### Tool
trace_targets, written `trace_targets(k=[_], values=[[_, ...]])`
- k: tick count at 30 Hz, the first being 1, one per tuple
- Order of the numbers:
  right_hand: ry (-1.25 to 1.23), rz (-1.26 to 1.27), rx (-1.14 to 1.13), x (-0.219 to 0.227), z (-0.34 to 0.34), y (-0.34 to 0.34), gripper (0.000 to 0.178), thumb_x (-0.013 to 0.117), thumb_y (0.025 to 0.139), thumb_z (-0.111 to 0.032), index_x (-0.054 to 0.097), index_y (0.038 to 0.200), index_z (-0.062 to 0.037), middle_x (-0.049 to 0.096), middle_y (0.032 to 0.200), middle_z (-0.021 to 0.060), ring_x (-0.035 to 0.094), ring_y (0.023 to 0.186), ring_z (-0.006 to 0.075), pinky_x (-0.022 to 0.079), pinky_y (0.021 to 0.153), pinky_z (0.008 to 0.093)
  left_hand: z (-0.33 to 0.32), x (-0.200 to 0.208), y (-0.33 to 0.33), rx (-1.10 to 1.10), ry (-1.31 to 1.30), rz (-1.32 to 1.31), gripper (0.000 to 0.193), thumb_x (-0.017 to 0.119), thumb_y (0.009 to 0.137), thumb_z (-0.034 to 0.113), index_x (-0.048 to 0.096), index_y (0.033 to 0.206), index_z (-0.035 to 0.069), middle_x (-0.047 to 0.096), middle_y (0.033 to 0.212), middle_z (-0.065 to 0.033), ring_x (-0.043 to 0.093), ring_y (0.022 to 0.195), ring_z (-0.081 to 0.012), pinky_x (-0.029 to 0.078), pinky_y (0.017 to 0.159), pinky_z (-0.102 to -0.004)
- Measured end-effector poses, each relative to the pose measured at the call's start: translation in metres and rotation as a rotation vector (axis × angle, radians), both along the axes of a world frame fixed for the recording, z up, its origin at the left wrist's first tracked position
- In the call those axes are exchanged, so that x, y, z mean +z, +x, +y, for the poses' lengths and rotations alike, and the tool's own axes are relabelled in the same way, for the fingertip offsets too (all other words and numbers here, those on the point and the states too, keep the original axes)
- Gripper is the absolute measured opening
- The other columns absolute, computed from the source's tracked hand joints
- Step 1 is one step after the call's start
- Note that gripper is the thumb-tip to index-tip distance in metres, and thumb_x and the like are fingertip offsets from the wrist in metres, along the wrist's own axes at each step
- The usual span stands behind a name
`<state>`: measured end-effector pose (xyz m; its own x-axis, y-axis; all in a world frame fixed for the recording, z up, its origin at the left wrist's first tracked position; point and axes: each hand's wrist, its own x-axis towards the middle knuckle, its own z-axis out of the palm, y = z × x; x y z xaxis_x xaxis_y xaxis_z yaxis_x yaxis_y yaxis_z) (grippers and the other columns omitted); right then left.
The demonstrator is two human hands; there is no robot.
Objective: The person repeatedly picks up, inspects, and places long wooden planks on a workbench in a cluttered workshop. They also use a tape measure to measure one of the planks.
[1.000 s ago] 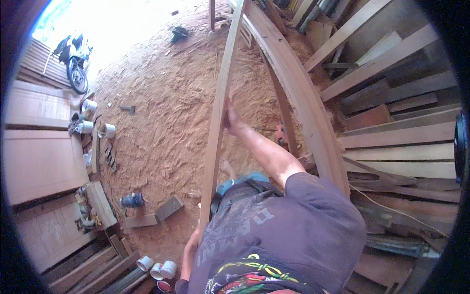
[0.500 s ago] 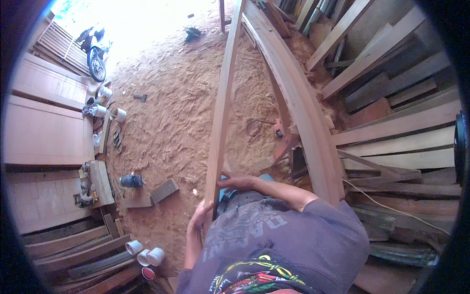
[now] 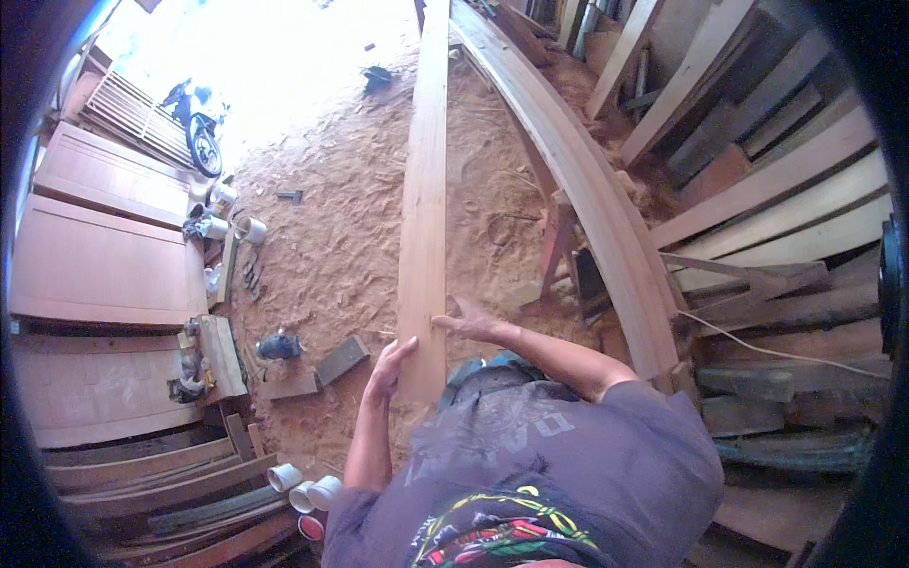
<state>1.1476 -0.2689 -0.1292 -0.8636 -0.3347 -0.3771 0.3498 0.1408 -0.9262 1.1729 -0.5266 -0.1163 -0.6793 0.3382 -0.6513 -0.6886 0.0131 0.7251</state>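
Observation:
A long, pale wooden plank [image 3: 424,208] runs away from my waist, its broad face turned up. At its left edge near the close end, my left hand [image 3: 386,367] is closed round it, fingertips on the upper face. My right hand [image 3: 478,324] grips the opposite edge slightly farther along, with one digit on the top face and another angled away from the wood. Some of its fingers are hidden beside or beneath the plank.
To my right stretches a long wooden beam [image 3: 597,204], with stacked boards [image 3: 786,227] beyond it. Pale panels [image 3: 109,256] stand along the left. White buckets [image 3: 301,494], a blue power tool [image 3: 278,345] and wood blocks [image 3: 343,361] lie on the shavings-covered ground. A motorcycle [image 3: 201,133] is far left.
The plank has turned from its narrow edge to its broad face. Both my hands have shifted forward, the left now reaching higher on the plank's edge.

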Motion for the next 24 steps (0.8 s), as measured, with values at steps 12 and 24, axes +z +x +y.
trace_targets(k=[12, 24], values=[[-0.066, -0.296, -0.153, 0.007, 0.025, 0.155, 0.073, 0.087, 0.081, -0.041, 0.061, 0.136, -0.0004, 0.07, 0.124, 0.0107, 0.065, 0.114, 0.0194, 0.053, 0.097, 0.0342, 0.096, -0.043, 0.037, -0.011, 0.285, -0.11, 0.059, 0.066, 0.1, 0.039, 0.053, 0.139, -0.003, 0.068, 0.125, -0.0177, 0.07, 0.109, -0.0298, 0.058, 0.096, -0.0448], [0.719, 0.139, -0.344, 0.123, 0.06, 0.177, 0.065, 0.08, 0.082, -0.038, 0.059, 0.125, 0.0062, 0.074, 0.1, 0.0266, 0.073, 0.089, 0.0444, 0.059, 0.082, 0.0495, 0.201, -0.011, 0.073, 0.078, 0.532, -0.261, 0.073, 0.051, 0.101, 0.066, 0.055, 0.142, 0.006, 0.065, 0.127, -0.0153, 0.066, 0.111, -0.0305, 0.055, 0.099, -0.0454]])
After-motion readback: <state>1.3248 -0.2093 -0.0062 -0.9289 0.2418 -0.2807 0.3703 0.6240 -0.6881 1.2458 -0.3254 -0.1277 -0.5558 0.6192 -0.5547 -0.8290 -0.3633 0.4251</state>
